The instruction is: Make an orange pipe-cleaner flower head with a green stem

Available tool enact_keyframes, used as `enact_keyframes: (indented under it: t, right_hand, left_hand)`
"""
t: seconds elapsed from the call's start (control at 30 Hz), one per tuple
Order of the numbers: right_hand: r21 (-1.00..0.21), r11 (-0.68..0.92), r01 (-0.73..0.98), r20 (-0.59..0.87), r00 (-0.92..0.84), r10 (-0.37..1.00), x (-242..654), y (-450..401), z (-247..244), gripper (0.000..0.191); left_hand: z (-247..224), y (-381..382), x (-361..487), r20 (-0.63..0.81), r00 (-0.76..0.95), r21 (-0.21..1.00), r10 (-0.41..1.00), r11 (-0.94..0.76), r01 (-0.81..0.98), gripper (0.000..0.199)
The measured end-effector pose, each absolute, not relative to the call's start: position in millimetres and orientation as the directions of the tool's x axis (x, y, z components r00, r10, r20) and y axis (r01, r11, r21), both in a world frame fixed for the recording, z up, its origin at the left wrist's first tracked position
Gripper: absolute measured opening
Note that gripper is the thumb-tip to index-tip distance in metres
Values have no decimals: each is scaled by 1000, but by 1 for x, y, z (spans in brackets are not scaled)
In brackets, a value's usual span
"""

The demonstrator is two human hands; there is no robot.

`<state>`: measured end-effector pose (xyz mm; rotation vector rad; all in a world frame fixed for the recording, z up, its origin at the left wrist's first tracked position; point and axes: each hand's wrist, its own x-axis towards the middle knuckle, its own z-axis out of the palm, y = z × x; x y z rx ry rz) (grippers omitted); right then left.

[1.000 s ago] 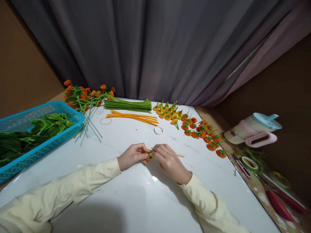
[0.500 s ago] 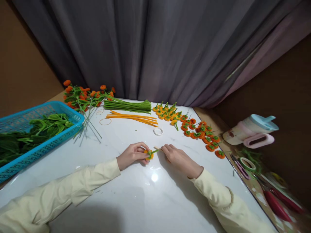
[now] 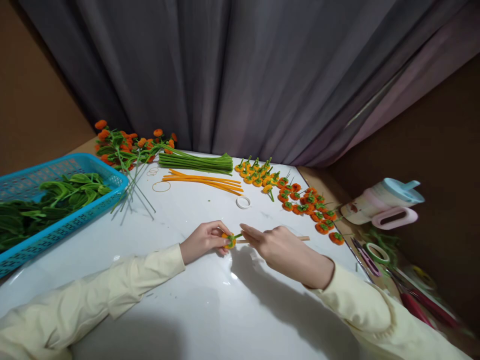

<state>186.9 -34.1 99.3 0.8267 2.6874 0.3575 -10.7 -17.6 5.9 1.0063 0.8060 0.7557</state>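
Note:
A small yellow flower (image 3: 229, 241) with a green stem pointing right is pinched between the fingers of my left hand (image 3: 204, 241). Just right of it, my right hand (image 3: 285, 252) has its fingers wrapped round a thin wooden stick (image 3: 304, 238). One end of the stick shows beside the flower, the other beyond the back of the hand; the fingertips are partly hidden. Behind the hands a white ring (image 3: 243, 202) lies on the white table (image 3: 187, 310). Orange stems (image 3: 210, 182) and a bundle of green stems (image 3: 197, 162) lie farther back.
On the left sits a blue basket (image 3: 67, 220) of green leaves, with orange flowers (image 3: 125, 145) behind it. Yellow flowers (image 3: 257, 175) and orange flower heads (image 3: 309, 197) spread at the back right. A cup (image 3: 378, 200), green tape (image 3: 377, 253) and red-handled tools (image 3: 416, 307) are at the right.
My right hand has turned and shifted slightly right, with its fingers now stretched more to the left, and more of the stick shows. My left hand still holds the flower in nearly the same place.

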Motion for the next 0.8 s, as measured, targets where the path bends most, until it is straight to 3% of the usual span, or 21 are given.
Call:
enact_keyframes:
  t: [0.1,0.23,0.47,0.8]
  right_hand:
    - [395,811,432,-217,-814,538,179,-32,95,35]
    - [365,842,397,-245,-832,498,179,-29,97,42]
    - [329,858,395,-274,-830,487,180,-26,98,41]
    - [459,826,328,-291,-823,488,175,-33,80,35]
  left_hand:
    - [4,-19,-10,-207,494,931,845,325,-167,34]
    - [3,-19,-10,-199,489,939,849,307,-152,34]
    - [2,-18,-11,-196,493,940,847,306,-153,35]
    - [1,-24,-9,-136,442,984,887,171,-41,26]
